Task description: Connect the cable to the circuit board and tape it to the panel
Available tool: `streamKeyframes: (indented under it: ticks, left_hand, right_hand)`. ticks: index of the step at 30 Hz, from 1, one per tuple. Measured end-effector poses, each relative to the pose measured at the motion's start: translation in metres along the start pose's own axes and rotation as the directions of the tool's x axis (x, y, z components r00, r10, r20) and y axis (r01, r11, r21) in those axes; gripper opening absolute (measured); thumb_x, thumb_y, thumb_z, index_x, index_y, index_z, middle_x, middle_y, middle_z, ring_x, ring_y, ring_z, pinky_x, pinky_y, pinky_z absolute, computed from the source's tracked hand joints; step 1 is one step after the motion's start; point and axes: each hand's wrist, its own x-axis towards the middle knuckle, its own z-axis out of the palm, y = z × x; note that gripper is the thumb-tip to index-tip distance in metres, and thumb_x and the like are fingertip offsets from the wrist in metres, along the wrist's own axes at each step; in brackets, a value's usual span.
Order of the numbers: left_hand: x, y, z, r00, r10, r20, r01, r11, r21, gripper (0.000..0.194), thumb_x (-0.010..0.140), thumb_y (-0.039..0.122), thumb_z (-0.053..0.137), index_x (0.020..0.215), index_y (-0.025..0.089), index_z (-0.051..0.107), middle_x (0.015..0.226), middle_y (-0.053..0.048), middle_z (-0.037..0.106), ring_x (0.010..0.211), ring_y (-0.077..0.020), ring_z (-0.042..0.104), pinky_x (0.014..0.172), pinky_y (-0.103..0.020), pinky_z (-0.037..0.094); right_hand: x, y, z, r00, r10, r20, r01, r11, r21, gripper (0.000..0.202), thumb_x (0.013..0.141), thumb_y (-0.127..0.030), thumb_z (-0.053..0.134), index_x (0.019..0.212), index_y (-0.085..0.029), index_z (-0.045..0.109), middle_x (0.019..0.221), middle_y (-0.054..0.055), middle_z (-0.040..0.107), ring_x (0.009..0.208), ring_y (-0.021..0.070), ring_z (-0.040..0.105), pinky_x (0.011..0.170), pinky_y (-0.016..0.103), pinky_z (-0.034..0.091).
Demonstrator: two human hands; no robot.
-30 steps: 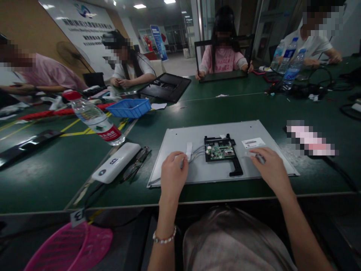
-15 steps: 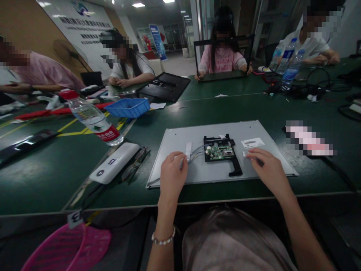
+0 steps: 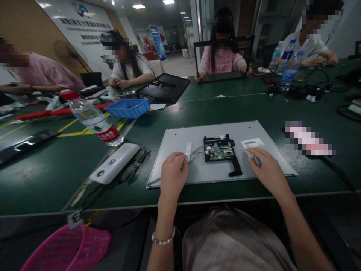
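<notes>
A flat silver-grey display panel [image 3: 194,131] lies on the table in front of me, back side up. On its middle sits a green circuit board [image 3: 221,152] in a black bracket [image 3: 236,167]. Grey cables [image 3: 197,151] run left from the board to my left hand [image 3: 173,171], whose fingers are pinched on them beside a white tape strip [image 3: 188,148]. Over the panel's right side, my right hand [image 3: 266,165] pinches a small whitish piece [image 3: 249,153], perhaps tape. Just above that hand is a white label [image 3: 252,143] on the panel.
Left of the panel are eyeglasses [image 3: 135,165], a white power bank [image 3: 115,163], a water bottle [image 3: 94,120] and a blue tray [image 3: 129,108]. A phone [image 3: 308,139] with a cable lies right. A pink basket [image 3: 96,241] stands below the edge. Several people sit around the table.
My right hand has shifted slightly right, drawing the small whitish piece away from the board. The left hand has stayed almost still on the cables.
</notes>
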Motion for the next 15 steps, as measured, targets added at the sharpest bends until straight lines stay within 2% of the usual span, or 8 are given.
streamKeyframes:
  ticks: [4,8,15]
  left_hand:
    - [0.000,0.000,0.000,1.000,0.008,0.004,-0.008,1.000,0.002,0.018,0.089,0.017,0.046,0.091,0.018,0.064,0.100,-0.007,0.063,0.093,-0.0210,0.059,0.087,-0.036,0.046]
    - [0.001,0.000,0.000,1.000,0.016,-0.005,-0.016,1.000,-0.002,0.018,0.088,0.016,0.047,0.091,0.018,0.064,0.100,-0.007,0.063,0.093,-0.0212,0.059,0.087,-0.035,0.046]
    - [0.002,0.007,0.002,0.998,0.056,0.027,-0.056,0.998,0.018,0.019,0.089,0.016,0.047,0.096,0.018,0.064,0.106,-0.007,0.062,0.099,-0.0217,0.058,0.090,-0.038,0.046]
  right_hand:
    - [-0.001,-0.006,-0.002,0.996,-0.039,0.075,0.038,0.999,0.009,0.033,0.089,-0.027,0.044,0.115,-0.021,0.063,0.123,0.009,0.062,0.115,0.0261,0.056,0.101,0.047,0.043]
    - [-0.001,-0.012,-0.004,0.985,-0.076,0.153,0.075,0.997,0.012,0.037,0.091,-0.028,0.041,0.123,-0.021,0.060,0.129,0.007,0.059,0.120,0.0249,0.054,0.104,0.045,0.042]
    - [-0.002,-0.014,-0.003,0.980,-0.080,0.184,0.084,0.996,-0.012,0.045,0.093,-0.032,0.037,0.134,-0.017,0.050,0.136,0.010,0.053,0.127,0.0247,0.048,0.107,0.045,0.039]
